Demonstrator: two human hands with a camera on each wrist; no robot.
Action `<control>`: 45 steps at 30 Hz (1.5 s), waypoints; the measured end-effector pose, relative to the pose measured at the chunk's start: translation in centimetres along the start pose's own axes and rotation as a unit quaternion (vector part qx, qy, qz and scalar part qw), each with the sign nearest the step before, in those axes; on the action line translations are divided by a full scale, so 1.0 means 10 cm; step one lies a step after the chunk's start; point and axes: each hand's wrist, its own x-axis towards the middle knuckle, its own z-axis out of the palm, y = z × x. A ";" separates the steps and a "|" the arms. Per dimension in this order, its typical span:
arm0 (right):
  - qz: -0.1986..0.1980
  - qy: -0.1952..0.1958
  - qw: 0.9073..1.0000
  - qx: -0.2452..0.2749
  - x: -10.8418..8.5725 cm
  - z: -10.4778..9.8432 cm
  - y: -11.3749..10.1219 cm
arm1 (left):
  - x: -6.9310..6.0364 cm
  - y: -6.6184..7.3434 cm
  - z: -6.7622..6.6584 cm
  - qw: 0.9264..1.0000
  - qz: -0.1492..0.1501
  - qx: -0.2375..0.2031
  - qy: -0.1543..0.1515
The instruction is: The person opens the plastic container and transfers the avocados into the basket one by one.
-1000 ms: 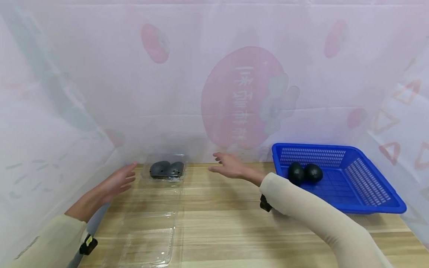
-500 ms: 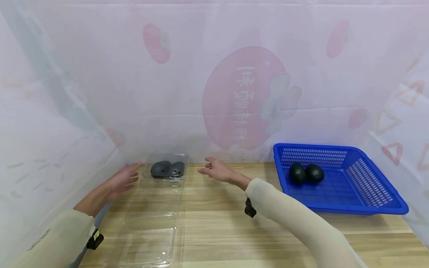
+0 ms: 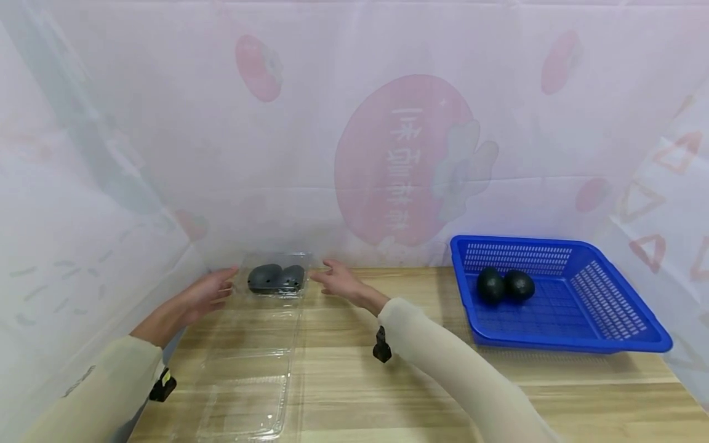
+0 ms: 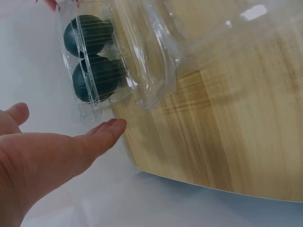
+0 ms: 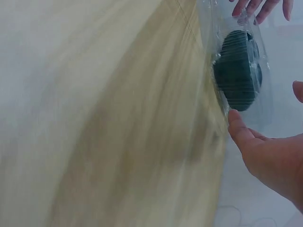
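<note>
A clear plastic box (image 3: 301,284) with two dark green avocados (image 3: 264,278) inside stands at the back left of the table. By its left side is my left hand (image 3: 206,296), its fingers stretched toward the box. On the other side, my right hand (image 3: 344,284) reaches in with straight fingers close to the box wall. In the left wrist view a small gap shows between the left fingers and the box (image 4: 90,106). The right wrist view has the right fingertips (image 5: 235,118) at the box's edge; I cannot tell whether they touch it.
More clear plastic containers (image 3: 240,406) lie in a row in front of the box. A blue plastic basket (image 3: 576,320) with two dark green avocados (image 3: 505,286) stands at the right. Printed white cloth (image 3: 299,154) walls the wooden table (image 3: 376,381) at back and sides.
My right hand has moved left from mid-table to the box's right side. My left hand has shifted slightly right, nearer the box. The box and basket stay put.
</note>
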 end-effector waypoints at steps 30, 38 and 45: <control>0.017 0.030 0.993 0.113 0.15 0.37 0.05 | 0.30 0.00 0.07 0.999 -0.008 0.032 0.023; 0.020 0.027 0.992 0.120 0.17 0.39 0.03 | 0.28 -0.01 0.08 0.999 0.019 0.037 0.008; 0.016 0.026 0.991 0.127 0.17 0.38 0.02 | 0.29 -0.01 0.07 0.999 0.027 0.023 -0.001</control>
